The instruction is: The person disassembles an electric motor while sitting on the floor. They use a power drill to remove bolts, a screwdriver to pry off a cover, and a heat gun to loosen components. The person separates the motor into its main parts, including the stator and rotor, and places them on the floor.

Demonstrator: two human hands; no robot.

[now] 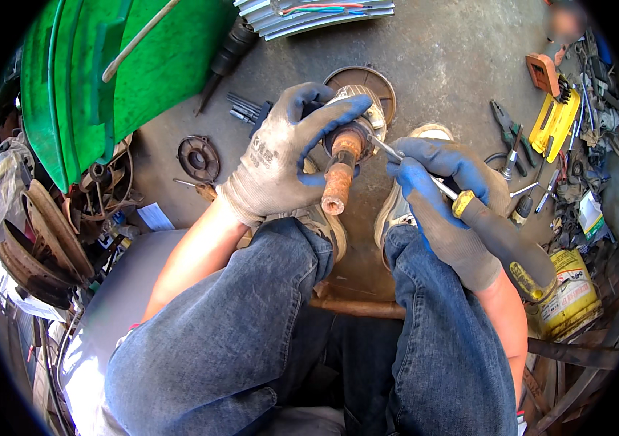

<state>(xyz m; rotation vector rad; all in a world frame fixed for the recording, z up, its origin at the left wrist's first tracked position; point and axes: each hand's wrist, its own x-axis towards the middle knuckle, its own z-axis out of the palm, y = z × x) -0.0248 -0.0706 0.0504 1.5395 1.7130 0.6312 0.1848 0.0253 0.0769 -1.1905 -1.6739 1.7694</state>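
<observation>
Two gloved hands at frame centre. Left hand (280, 156) clamped around a motor part (353, 131) with a rusty shaft (338, 185) pointing toward the knees. Right hand (444, 196) gripped on a screwdriver (469, 214), tip touching the part. Green panel (84, 80) upper left; pliers (506, 123) and loose tools at right on concrete floor (455, 58).

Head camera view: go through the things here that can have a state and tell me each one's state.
left hand: gloved, fingers closed around the motor rotor
motor rotor: held upright off the floor
rusty shaft: points toward the person, bare end free
right hand: gloved, gripping the screwdriver
screwdriver: tip set against the shaft's collar
pliers: lying on the floor, unused
</observation>
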